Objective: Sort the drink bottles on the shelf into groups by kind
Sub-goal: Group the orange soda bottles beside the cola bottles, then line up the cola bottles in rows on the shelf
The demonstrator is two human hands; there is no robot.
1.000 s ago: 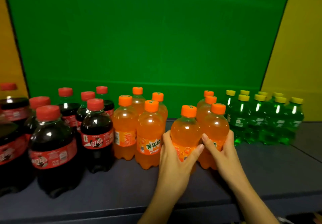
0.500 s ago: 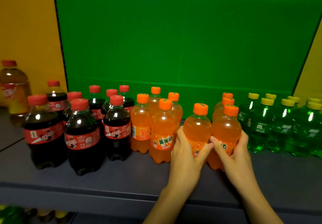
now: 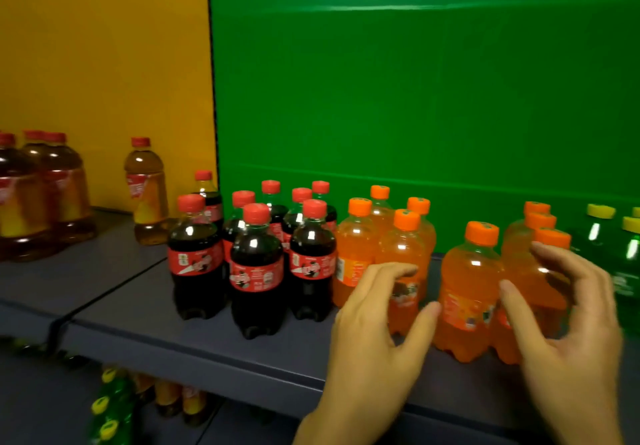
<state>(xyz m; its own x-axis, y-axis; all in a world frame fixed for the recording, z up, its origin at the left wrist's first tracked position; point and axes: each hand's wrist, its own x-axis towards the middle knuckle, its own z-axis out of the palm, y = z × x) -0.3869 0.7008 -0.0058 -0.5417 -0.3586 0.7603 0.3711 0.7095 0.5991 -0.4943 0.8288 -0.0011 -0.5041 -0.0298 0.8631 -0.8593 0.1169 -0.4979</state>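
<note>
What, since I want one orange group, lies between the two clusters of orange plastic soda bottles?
Head view: no bottle, only bare dark shelf, with the left hand's thumb at the gap's front.

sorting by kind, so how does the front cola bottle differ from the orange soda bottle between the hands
The front cola bottle holds dark liquid under a red cap; the orange soda bottle holds orange liquid under an orange cap. Both stand upright on the shelf.

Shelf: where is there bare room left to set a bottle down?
Bare shelf lies left of the cola bottles, in front of the tea bottle, and along the front edge before them. A narrow gap splits the orange bottles. From cola through to the green bottles it is crowded.
</note>
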